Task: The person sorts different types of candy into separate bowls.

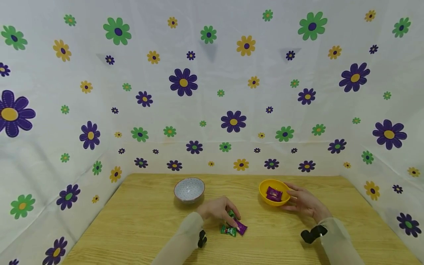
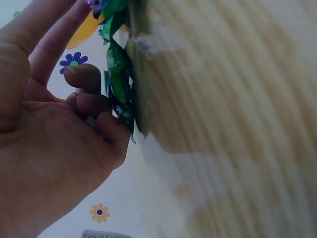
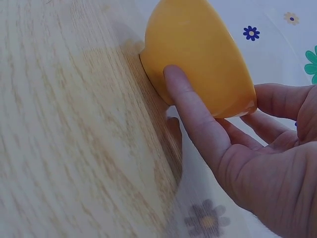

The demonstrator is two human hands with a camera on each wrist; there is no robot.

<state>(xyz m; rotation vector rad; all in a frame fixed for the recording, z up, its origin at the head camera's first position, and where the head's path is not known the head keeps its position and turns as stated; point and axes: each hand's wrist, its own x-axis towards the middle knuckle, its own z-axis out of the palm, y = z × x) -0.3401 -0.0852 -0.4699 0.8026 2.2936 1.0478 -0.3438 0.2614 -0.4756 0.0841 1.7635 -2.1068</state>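
My left hand [image 1: 218, 210] reaches down over a small cluster of wrapped candies, its thumb and index finger at a purple-wrapped candy [image 1: 241, 227], which they seem to pinch. Green-wrapped candies [image 1: 228, 230] lie beside it, one partly hidden by the fingers; in the left wrist view a green candy [image 2: 119, 74] is close to the curled lower fingers. My right hand [image 1: 306, 203] holds the right side of a yellow bowl [image 3: 198, 54], thumb low on its outer wall and other fingers near the rim. Purple-wrapped candies [image 1: 274, 194] lie inside the bowl, which stands upright.
A pale patterned bowl [image 1: 189, 190] with a reddish rim stands behind my left hand, to the left. Both bowls are on a wood-grain table [image 1: 139, 213]. A white flower-print cloth [image 1: 212, 99] hangs around the back and sides.
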